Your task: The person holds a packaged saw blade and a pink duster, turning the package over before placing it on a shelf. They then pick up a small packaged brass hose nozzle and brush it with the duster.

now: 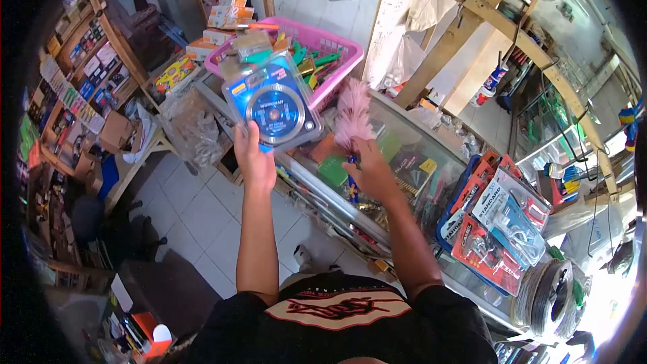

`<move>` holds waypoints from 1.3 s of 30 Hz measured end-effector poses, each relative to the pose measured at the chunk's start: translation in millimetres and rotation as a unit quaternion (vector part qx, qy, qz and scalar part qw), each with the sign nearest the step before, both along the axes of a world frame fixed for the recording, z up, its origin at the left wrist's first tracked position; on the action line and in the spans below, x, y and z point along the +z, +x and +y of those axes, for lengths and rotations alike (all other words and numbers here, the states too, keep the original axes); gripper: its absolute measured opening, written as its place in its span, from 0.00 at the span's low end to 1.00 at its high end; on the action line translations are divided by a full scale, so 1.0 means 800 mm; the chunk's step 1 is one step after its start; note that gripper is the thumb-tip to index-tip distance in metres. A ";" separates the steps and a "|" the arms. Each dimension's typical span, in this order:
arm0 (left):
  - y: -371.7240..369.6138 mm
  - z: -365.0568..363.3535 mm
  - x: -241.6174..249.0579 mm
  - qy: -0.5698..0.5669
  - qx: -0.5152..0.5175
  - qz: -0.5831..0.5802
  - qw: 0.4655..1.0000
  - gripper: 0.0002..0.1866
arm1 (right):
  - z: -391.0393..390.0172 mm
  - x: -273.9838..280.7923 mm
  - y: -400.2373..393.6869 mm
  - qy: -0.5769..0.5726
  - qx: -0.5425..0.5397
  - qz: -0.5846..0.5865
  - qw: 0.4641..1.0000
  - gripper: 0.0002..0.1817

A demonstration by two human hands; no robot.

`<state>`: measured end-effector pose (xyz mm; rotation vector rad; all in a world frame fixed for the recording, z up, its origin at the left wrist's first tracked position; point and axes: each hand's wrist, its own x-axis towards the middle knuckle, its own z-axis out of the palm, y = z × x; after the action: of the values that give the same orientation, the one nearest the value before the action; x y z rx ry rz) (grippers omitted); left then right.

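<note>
Head view shows the left hand (pixel 257 162) pinching the packaged disc (pixel 275 113) near the pink basket (pixel 347 54), the right hand (pixel 374 172) grasping a feather duster (pixel 354 113) above the worktop (pixel 412 140) — that one-edge hold could let the pack tip and fall.

left hand (pixel 257 165) grips packaged blue disc (pixel 275 113) | right hand (pixel 373 174) holds pink duster (pixel 354 113) over glass counter (pixel 419 136) | filled pink basket (pixel 346 47) beyond disc | carded packs (pixel 495 219) at right
</note>
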<state>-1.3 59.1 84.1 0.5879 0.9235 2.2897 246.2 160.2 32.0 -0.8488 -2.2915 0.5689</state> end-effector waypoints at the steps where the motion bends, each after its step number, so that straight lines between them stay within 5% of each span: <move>1: 0.008 -0.013 -0.013 0.007 -0.014 -0.009 1.000 0.25 | -0.006 0.000 0.000 0.004 -0.013 -0.016 1.000 0.34; 10: 0.056 -0.100 -0.053 -0.012 -0.069 -0.048 0.996 0.21 | -0.027 0.012 -0.009 -0.111 -0.156 -0.149 0.970 0.39; 16: 0.058 -0.136 -0.054 -0.004 -0.119 -0.153 0.981 0.21 | -0.006 -0.001 0.001 -0.016 -0.191 0.129 0.973 0.35; 23: 0.018 -0.170 -0.020 0.067 -0.305 -0.141 0.939 0.32 | -0.002 0.017 0.005 -0.225 0.022 0.302 0.926 0.11; 26: 0.008 -0.180 -0.011 0.100 -0.328 -0.150 0.927 0.36 | -0.025 0.050 0.007 -0.362 0.128 0.295 0.875 0.09; 32: -0.015 -0.169 -0.028 0.120 -0.305 -0.109 0.938 0.37 | -0.098 0.107 0.003 -0.418 0.264 0.093 0.864 0.22; 36: -0.018 -0.161 -0.028 0.087 -0.231 -0.139 0.959 0.35 | -0.113 0.065 -0.021 -0.131 0.162 0.008 0.978 0.15; 39: -0.035 -0.144 -0.055 0.101 -0.252 -0.115 0.956 0.40 | -0.142 0.069 -0.021 -0.091 0.202 -0.014 0.975 0.11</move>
<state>-29.2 -56.2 40.3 0.5510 0.3723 1.9406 229.5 46.5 87.5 -0.4690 -2.4804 0.9615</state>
